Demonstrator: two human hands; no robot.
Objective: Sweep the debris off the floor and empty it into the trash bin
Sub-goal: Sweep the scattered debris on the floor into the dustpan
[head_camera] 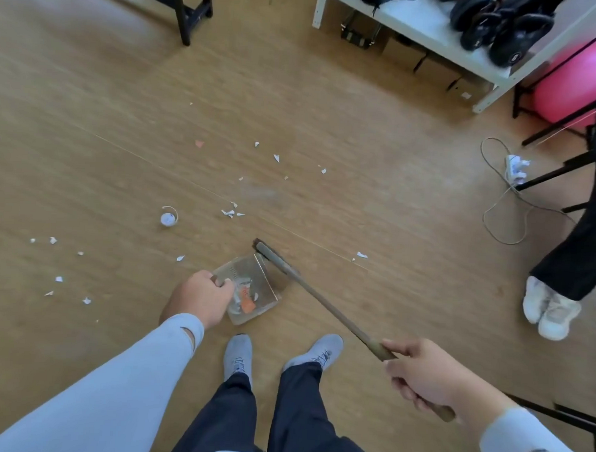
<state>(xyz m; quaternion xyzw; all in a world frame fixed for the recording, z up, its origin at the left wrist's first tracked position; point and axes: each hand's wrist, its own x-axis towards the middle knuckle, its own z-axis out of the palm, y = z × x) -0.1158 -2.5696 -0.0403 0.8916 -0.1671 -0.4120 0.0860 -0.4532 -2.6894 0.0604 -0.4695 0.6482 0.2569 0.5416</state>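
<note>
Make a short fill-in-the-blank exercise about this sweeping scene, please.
1. The left hand holds the ____.
2. The broom is held by the ____ hand.
3. The bright scrap inside the dustpan is ____.
4. The big ball is ____.

Missing words: dustpan; right; orange; pink

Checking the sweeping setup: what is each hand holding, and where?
Left hand grips the dustpan by its handle; right hand holds the broom near the stick's top end.
</note>
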